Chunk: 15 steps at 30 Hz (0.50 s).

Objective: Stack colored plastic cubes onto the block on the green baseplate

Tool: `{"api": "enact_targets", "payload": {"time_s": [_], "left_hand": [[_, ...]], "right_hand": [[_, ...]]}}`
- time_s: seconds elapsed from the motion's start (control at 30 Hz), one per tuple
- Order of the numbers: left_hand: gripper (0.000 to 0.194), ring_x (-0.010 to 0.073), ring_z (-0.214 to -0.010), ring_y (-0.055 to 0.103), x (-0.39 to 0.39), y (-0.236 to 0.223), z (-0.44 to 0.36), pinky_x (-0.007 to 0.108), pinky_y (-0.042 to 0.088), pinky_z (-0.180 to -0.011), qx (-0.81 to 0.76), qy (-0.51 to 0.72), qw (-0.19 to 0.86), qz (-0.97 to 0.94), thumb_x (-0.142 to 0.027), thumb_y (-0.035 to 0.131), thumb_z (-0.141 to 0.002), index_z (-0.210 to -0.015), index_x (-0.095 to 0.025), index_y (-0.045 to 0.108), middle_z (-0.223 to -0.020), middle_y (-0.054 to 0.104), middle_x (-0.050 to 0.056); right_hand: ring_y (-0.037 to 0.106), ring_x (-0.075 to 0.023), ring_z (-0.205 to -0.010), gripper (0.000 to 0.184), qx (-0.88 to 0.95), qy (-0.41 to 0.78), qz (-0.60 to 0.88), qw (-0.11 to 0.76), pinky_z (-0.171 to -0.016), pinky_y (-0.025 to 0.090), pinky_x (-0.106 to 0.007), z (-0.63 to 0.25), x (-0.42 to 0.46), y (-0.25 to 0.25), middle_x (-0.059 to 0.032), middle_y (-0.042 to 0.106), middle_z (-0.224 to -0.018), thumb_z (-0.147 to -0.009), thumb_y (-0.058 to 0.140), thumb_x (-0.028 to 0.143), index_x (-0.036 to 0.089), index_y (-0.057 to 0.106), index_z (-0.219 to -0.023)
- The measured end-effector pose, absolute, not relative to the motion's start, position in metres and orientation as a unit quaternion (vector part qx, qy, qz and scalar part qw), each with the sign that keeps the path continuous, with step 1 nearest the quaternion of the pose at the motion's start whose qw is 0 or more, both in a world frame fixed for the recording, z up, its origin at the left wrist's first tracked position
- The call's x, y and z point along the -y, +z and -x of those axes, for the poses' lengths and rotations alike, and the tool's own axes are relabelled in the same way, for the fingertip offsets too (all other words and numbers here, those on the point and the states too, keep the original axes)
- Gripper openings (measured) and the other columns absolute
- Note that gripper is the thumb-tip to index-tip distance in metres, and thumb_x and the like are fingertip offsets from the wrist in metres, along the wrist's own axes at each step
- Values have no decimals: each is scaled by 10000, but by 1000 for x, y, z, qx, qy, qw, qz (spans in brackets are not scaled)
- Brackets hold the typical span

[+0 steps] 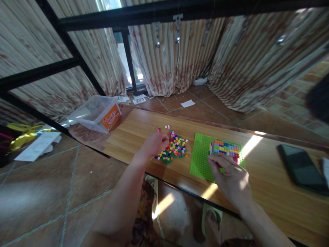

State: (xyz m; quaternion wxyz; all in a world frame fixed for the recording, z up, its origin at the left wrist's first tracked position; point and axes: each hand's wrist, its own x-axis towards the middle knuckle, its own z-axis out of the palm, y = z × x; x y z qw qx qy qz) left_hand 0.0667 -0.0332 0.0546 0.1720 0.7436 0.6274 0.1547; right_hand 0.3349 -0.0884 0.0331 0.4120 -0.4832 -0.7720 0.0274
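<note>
My left hand (pixel 156 144) is at the left side of a pile of small coloured building bricks (pixel 177 145), its fingers curled together; what they hold, if anything, is hidden. My right hand (pixel 230 175) is over the front of a green baseplate (pixel 199 154), thumb and fingers pinched together. Whatever sits in that pinch is too small to make out. Just beyond the right fingertips, a block of joined bricks (pixel 226 147) in orange, blue, yellow, red and purple rows stands on the baseplate, partly covered by the hand.
Both brick groups are on a long wooden table (pixel 136 130). A dark phone (pixel 302 168) lies at its right end. Beyond the left end stands a clear plastic box (pixel 96 115) with an orange label. Black metal bars (pixel 144 17) and curtains are behind. White paper (pixel 187 103) lies on the floor.
</note>
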Motion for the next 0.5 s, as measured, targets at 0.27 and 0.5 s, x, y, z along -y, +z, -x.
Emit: {"api": "enact_targets", "payload": {"time_s": [0.27, 0.5], "left_hand": [[163, 152, -691, 615, 37, 53, -47, 236, 401, -631, -626, 119, 191, -747, -249, 591, -785, -705, -171, 709, -714, 704, 37], [144, 177, -792, 654, 34, 47, -55, 266, 459, -712, -644, 112, 179, -735, -176, 620, -739, -813, -199, 741, -831, 735, 48]], "right_hand": [[698, -134, -705, 155, 781, 13, 480, 398, -622, 561, -217, -333, 87, 30, -30, 728, -869, -893, 550, 253, 198, 695, -890], [698, -138, -683, 175, 783, 19, 482, 394, -588, 545, -221, -330, 86, 25, -31, 733, -856, -889, 539, 263, 206, 703, -865]]}}
